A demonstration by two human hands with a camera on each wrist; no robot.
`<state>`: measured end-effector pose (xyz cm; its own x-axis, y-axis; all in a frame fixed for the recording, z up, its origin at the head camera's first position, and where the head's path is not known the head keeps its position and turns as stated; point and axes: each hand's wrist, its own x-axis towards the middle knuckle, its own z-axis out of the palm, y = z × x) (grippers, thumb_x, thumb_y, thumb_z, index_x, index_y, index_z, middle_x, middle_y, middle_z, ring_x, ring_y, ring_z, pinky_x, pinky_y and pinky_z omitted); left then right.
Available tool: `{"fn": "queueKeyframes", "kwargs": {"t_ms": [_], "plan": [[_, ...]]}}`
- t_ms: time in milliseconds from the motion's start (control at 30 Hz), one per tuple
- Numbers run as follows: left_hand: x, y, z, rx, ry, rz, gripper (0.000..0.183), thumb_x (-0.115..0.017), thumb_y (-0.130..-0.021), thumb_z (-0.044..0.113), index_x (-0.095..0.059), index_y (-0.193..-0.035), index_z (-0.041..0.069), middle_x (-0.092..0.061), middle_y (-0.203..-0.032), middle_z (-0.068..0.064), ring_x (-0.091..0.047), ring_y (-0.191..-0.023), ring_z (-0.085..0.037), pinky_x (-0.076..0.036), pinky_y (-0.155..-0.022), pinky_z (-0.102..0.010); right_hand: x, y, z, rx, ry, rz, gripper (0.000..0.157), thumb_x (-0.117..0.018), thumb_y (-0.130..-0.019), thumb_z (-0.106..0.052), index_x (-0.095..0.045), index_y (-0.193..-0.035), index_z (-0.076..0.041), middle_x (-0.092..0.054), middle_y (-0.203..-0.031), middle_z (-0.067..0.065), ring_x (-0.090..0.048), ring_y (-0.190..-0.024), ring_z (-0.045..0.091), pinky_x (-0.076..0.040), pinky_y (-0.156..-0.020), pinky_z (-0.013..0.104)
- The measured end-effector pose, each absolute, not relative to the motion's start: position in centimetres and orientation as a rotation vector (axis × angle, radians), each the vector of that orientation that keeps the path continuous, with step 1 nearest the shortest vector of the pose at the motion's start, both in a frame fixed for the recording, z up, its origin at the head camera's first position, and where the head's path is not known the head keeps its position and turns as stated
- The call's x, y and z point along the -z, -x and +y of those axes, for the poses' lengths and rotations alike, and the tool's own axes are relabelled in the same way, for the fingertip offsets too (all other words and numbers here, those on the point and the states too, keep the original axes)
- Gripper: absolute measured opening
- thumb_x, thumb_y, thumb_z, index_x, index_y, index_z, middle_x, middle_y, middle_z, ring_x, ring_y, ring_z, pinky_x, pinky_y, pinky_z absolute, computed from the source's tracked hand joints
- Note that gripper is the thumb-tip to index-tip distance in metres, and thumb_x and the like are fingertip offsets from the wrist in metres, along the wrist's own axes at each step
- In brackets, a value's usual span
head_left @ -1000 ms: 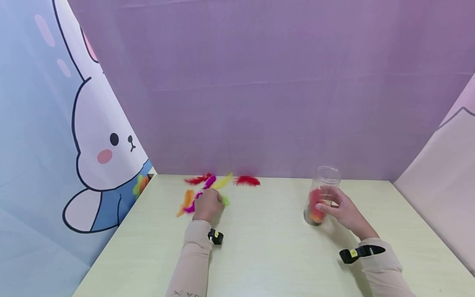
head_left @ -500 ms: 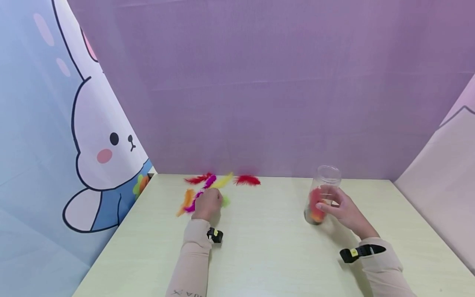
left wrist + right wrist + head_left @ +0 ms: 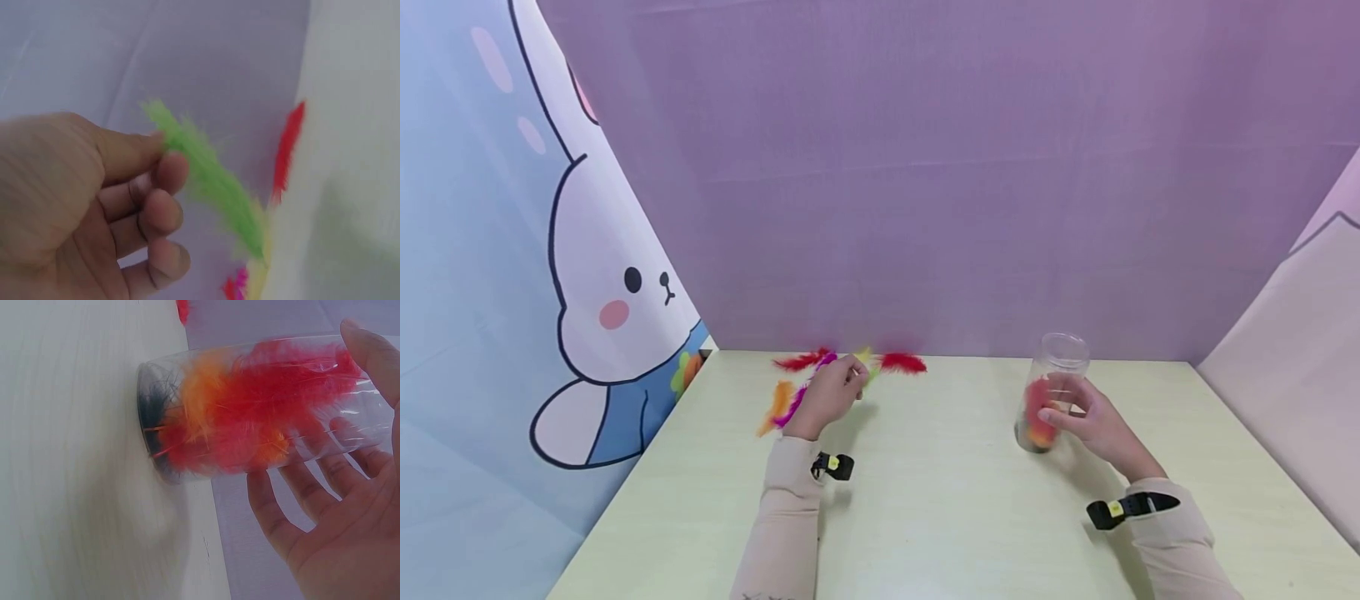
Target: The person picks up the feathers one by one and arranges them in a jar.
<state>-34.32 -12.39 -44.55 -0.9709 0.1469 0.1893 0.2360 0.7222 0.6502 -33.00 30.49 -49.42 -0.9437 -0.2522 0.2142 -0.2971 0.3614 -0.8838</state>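
Between thumb and forefinger my left hand point(image 3: 69, 194) pinches a bright green feather point(image 3: 209, 175), raised above the table. In the head view the left hand point(image 3: 831, 392) covers part of the feathers on the table: purple point(image 3: 792, 408), orange point(image 3: 777, 407), yellow point(image 3: 864, 355) and red ones point(image 3: 801, 361). My right hand point(image 3: 1093, 425) grips a clear jar point(image 3: 1060, 354) standing upright with its mouth open. Inside it, the right wrist view shows red feathers point(image 3: 281, 381), orange feathers point(image 3: 203, 387) and some dark ones point(image 3: 153, 406) at the bottom.
Another red feather point(image 3: 902, 362) lies by the table's back edge. Behind the pale table point(image 3: 940, 492) hangs a purple cloth point(image 3: 955, 183). A blue cloth with a cartoon rabbit point(image 3: 610, 275) hangs at the left.
My left hand has lifted off the table and moved up and slightly right, taking the green feather with it. The right hand and the jar stay in place.
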Motion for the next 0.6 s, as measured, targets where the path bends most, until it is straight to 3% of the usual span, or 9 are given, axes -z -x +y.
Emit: {"fn": "queueKeyframes", "kwargs": {"t_ms": [133,333,600], "plan": [[44.1,34.1,-12.0,1.28,0.353,-2.748,0.013,-0.055,-0.106,0.019,-0.062,-0.103,0.009,-0.071,-0.072,-0.007,-0.053,-0.054,-0.016,-0.04,-0.052,-0.028,49.3,32.8,30.5,-1.682,-0.524,-2.547,0.057,-0.074,-0.095,-0.018,-0.046,-0.143,-0.006,-0.06,-0.132,0.006,-0.059,-0.109,-0.005,-0.053,-0.088,0.02],[43.5,33.7,-11.7,1.387,0.382,-2.735,0.017,-0.053,-0.107,0.018,-0.062,-0.111,0.004,-0.075,-0.083,-0.014,-0.066,-0.065,-0.034,-0.042,-0.053,-0.029,49.2,32.6,30.4,-1.668,-0.523,-2.552,0.056,-0.074,-0.095,-0.018,-0.047,-0.142,-0.006,-0.06,-0.131,0.006,-0.06,-0.109,-0.004,-0.053,-0.088,0.021],[42.6,33.3,-11.2,1.404,0.464,-2.721,0.017,-0.05,-0.108,0.018,-0.06,-0.108,0.005,-0.074,-0.084,-0.011,-0.066,-0.065,-0.034,-0.04,-0.052,-0.027,49.2,32.8,30.3,-1.661,-0.511,-2.568,0.056,-0.074,-0.095,-0.021,-0.046,-0.142,-0.007,-0.06,-0.13,0.005,-0.061,-0.108,-0.002,-0.054,-0.088,0.022]]}}
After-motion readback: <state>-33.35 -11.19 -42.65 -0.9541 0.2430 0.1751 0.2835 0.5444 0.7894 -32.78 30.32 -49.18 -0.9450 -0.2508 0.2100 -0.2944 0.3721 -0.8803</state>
